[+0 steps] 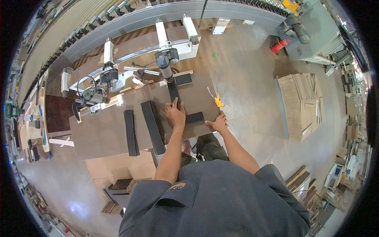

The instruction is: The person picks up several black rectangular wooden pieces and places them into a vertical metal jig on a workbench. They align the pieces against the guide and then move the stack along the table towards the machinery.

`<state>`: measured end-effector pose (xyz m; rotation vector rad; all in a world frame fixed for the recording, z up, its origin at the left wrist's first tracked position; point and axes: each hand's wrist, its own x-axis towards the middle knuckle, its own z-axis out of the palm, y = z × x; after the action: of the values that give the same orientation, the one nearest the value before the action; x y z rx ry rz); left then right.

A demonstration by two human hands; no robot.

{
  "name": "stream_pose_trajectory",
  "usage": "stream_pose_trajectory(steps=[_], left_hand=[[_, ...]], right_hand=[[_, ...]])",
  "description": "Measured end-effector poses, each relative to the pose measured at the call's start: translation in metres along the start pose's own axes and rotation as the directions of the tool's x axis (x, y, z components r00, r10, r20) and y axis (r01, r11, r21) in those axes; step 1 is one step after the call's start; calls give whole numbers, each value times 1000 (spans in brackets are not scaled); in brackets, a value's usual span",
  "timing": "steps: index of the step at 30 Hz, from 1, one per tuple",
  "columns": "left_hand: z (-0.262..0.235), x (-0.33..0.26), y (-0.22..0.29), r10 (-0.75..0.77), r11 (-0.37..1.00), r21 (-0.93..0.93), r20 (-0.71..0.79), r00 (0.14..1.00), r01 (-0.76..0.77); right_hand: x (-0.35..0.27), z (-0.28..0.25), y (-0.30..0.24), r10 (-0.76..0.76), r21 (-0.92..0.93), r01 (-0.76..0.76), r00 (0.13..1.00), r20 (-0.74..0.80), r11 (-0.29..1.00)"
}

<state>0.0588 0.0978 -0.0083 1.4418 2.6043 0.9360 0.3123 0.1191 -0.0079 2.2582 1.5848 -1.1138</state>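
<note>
My left hand grips the near end of a narrow dark strip, its thumb on one side and fingers over the top and other side. The strip's far end lies under a grey cylindrical machine head. My right hand rests at the table's right edge, thumb and fingers spread, holding nothing. Beside its thumb sits a short black block. Another short black block lies beyond, against a wooden strip. Left of my left hand are long black stacked strips and a thinner stack.
The brown tabletop carries more machine heads along its far side. A yellow tool hangs at the right edge. Further right are stacked cardboard sheets on the floor and a red fire extinguisher. A grey beam crosses behind.
</note>
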Motion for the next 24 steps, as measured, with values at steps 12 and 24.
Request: stream_pose_trajectory(steps=[12,24], left_hand=[[-34,-69,-28,8,984,-176,245,970,36],[-11,-46,-31,21,996,-94,190,982,-3]], right_hand=[[4,1,6,1,-37,-1,1000,21,999],[2,6,5,7,-41,-6,1000,16,999]])
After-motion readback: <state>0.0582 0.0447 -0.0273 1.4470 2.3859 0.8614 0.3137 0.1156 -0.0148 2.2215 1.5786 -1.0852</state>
